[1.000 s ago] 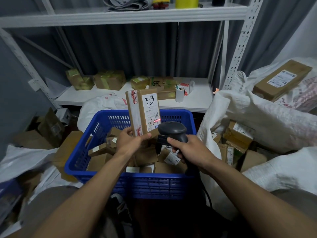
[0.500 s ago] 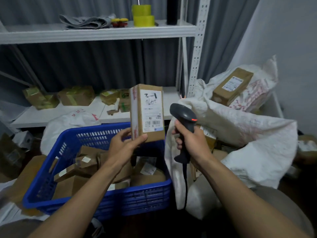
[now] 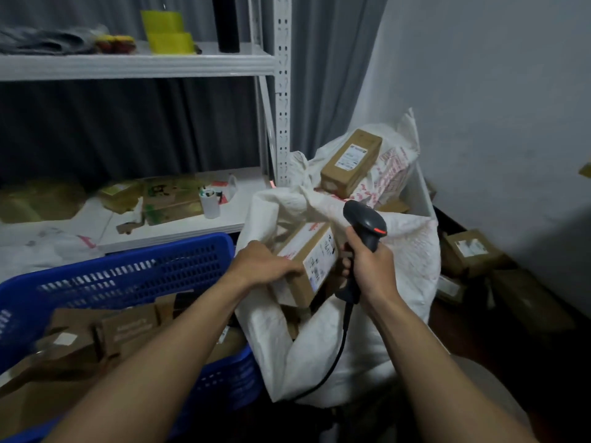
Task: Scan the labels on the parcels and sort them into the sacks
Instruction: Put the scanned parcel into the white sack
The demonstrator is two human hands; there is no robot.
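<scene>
Left grip: left hand (image 3: 264,266) clamps down on the near end of the cardboard parcel (image 3: 315,263), fingers curled over its top.
Right grip: right hand (image 3: 367,266) is wrapped tight round the barcode scanner (image 3: 364,222), head up, cable (image 3: 341,345) trailing down.
Parcel: tilted, label facing right, in the open mouth of the white sack (image 3: 412,251).
Crate: blue crate (image 3: 128,265) just beside the sack, heaped with cardboard parcels.
Behind: another labelled box (image 3: 350,161) lies on top of a second sack (image 3: 395,167).

At the upper left, yellow tape rolls (image 3: 168,36), a folded grey cloth (image 3: 41,43) and a black cylinder (image 3: 225,24) are carried by the upper shelf (image 3: 137,63). On the lower shelf (image 3: 182,228), at mid left, blurred cardboard parcels (image 3: 172,199) and a white cup (image 3: 210,206) are seen. At the right, brown boxes (image 3: 471,252) are laid on the dark floor (image 3: 499,340) by the wall.
</scene>
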